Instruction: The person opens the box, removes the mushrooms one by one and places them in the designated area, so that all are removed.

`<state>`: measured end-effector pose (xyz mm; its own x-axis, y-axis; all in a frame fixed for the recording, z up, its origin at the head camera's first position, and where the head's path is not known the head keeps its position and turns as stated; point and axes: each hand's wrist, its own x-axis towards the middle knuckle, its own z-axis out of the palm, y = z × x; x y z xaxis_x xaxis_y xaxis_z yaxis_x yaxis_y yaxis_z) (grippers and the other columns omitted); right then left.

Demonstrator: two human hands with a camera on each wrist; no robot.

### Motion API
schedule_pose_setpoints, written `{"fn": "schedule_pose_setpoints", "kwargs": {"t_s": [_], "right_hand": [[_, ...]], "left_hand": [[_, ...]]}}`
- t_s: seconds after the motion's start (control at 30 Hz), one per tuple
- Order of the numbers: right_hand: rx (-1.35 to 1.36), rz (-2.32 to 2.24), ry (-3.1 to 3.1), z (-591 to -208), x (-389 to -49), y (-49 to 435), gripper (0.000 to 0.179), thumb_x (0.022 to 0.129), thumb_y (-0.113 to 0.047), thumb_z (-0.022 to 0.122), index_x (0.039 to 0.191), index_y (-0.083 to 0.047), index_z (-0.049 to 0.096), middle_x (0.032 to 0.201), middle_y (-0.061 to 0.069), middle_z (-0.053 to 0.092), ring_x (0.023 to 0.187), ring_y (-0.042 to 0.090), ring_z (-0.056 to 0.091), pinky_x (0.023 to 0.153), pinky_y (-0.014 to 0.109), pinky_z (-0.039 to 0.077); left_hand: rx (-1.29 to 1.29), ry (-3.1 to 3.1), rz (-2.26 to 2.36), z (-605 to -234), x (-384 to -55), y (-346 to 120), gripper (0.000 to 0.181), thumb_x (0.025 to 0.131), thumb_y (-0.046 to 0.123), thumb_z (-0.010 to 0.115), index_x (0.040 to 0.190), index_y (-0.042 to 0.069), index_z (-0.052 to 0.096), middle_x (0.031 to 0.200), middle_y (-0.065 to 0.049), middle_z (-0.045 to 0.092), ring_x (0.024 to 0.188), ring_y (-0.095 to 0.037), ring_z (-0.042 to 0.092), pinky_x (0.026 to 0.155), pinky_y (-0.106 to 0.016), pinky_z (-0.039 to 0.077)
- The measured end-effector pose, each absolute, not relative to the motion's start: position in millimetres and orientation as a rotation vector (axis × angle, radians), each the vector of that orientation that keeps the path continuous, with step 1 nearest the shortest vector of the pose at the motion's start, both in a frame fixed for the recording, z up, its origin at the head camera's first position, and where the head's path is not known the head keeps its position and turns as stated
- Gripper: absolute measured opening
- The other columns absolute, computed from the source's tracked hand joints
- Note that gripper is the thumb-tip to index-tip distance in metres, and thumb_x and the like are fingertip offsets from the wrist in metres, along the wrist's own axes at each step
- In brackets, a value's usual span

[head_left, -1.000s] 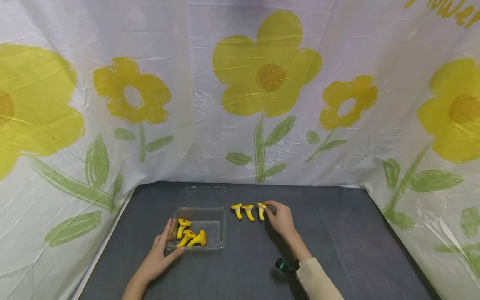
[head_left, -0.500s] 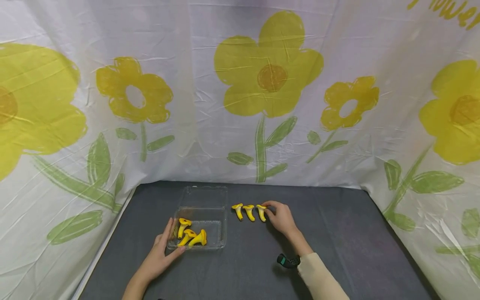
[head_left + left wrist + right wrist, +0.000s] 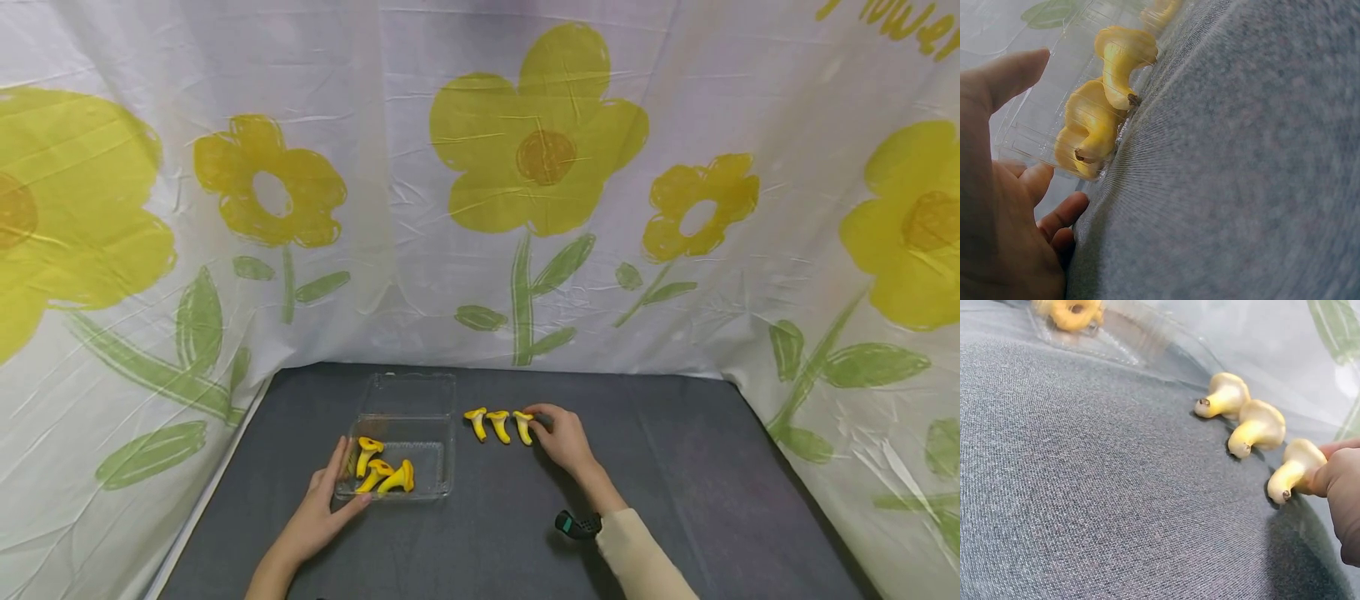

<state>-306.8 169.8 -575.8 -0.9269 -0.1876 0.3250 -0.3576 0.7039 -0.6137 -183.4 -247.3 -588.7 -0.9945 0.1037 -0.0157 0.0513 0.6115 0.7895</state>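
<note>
In the head view, three yellow chanterelle mushrooms stand in a short row on the dark cloth: a left one (image 3: 476,425), a middle one (image 3: 498,426) and a right one (image 3: 524,427). My right hand (image 3: 564,437) pinches the cap edge of the right mushroom (image 3: 1296,472) between thumb and fingertips. Its stem points toward me. A clear plastic clamshell box (image 3: 431,493) lies to the left with its lid open. Inside its left half are three more chanterelles (image 3: 396,478). My left hand (image 3: 315,512) rests against the box's near left corner, fingers along the side, thumb at the front.
The box's lid (image 3: 412,392) folds back toward the rear. Behind the table (image 3: 675,483) hangs a white curtain (image 3: 390,167) with painted yellow flowers, which also runs along both sides. A black band (image 3: 576,525) circles the right wrist.
The right mushroom has shifted slightly nearer to me, its cap now about level with the other two caps. My right hand moves with it. The left hand and box stay put.
</note>
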Motion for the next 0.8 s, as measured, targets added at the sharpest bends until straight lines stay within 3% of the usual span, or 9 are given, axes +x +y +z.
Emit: {"fn": "schedule_pose_setpoints", "kwargs": {"t_s": [0.57, 0.67, 0.8], "right_hand": [[0.458, 1.035, -2.653, -576.6, -306.2, 170.2, 0.023, 0.096, -0.006, 0.078, 0.119, -0.008, 0.080, 0.120, 0.010, 0.078, 0.113, 0.032, 0.073, 0.085, 0.049, 0.061], [0.450, 1.009, -2.653, -575.7, -306.2, 170.1, 0.023, 0.096, -0.006, 0.078, 0.119, -0.009, 0.080, 0.120, 0.009, 0.078, 0.106, 0.029, 0.075, 0.079, 0.044, 0.061], [0.437, 0.985, -2.653, -574.1, -305.5, 169.7, 0.024, 0.095, -0.005, 0.079, 0.119, -0.010, 0.080, 0.120, 0.009, 0.078, 0.072, 0.021, 0.069, 0.062, 0.031, 0.051]], "left_hand": [[0.135, 2.769, 1.359, -590.6, -183.7, -247.7, 0.105, 0.101, 0.043, 0.072, 0.172, 0.013, 0.001, 0.173, -0.026, 0.022, 0.139, -0.048, 0.037, 0.099, -0.076, 0.040], [0.135, 2.767, 1.362, -590.4, -183.5, -247.8, 0.105, 0.101, 0.043, 0.071, 0.172, 0.014, 0.001, 0.173, -0.025, 0.022, 0.140, -0.047, 0.036, 0.100, -0.076, 0.040], [0.134, 2.764, 1.368, -590.6, -184.0, -247.8, 0.105, 0.101, 0.043, 0.072, 0.173, 0.015, 0.000, 0.174, -0.024, 0.022, 0.140, -0.047, 0.036, 0.099, -0.075, 0.041]]}}
